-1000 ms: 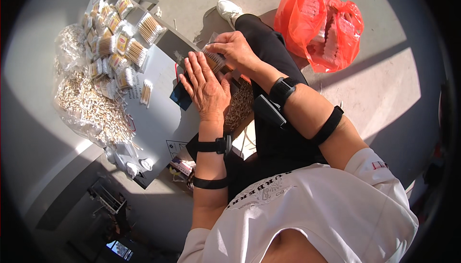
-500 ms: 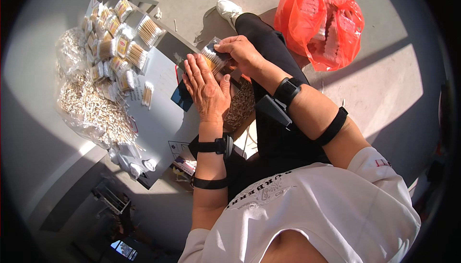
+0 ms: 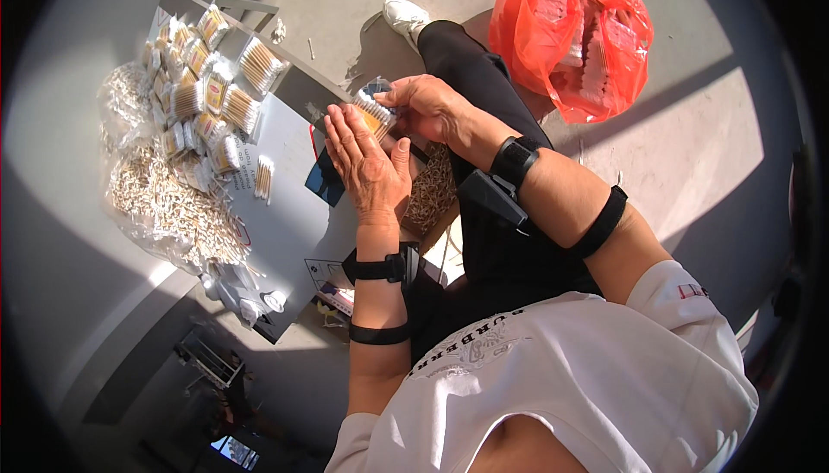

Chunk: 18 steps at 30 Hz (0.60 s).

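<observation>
A clear plastic packet of cotton swabs point(image 3: 373, 114) with a yellow-orange label is pinched at its far right side by the fingers and thumb of my right hand point(image 3: 427, 107). Flat and with straight fingers, my left hand point(image 3: 371, 175) rests against the packet's left side, its back facing up and its thumb out to the right. The left palm and part of the packet are hidden. To the left, many filled swab packets point(image 3: 211, 89) are heaped on a grey board-like surface point(image 3: 289, 223). A small loose bundle of swabs point(image 3: 264, 178) lies beside them.
A large pile of loose swabs point(image 3: 177, 205) spills from clear plastic at the left. Under my hands sits a box of more swabs point(image 3: 432, 188), with a dark blue piece point(image 3: 326, 181) nearby. A red plastic bag point(image 3: 566, 41) of packets stands on the floor, far right.
My right hand has moved slightly left and down with the packet, bringing it closer against my left fingers. The left hand keeps its flat pose.
</observation>
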Available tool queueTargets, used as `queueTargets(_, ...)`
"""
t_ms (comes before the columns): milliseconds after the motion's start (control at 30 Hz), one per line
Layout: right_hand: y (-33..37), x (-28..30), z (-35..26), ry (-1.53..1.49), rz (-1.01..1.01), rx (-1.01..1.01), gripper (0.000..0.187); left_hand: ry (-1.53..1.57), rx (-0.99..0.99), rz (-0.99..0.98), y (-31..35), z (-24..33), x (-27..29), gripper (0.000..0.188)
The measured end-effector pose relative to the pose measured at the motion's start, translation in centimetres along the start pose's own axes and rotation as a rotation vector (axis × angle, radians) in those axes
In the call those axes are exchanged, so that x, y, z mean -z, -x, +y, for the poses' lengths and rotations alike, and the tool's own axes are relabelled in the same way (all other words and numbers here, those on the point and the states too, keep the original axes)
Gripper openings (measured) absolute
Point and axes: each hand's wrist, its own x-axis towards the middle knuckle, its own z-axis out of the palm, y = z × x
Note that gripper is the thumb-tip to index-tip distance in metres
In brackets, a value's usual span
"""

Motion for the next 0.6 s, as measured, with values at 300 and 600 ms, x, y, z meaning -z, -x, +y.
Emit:
queueTargets(300,-0.5,0.8,0.3,0.151,-0.05,0.132,0.013,-0.018,0.027,-0.022,-0.2,1.0,0.2,0.086)
queueTargets(600,0.7,-0.7,-0.2,0.506,0.003,0.334,0.016,-0.051,0.062,-0.058,-0.4,1.2,0.6,0.086)
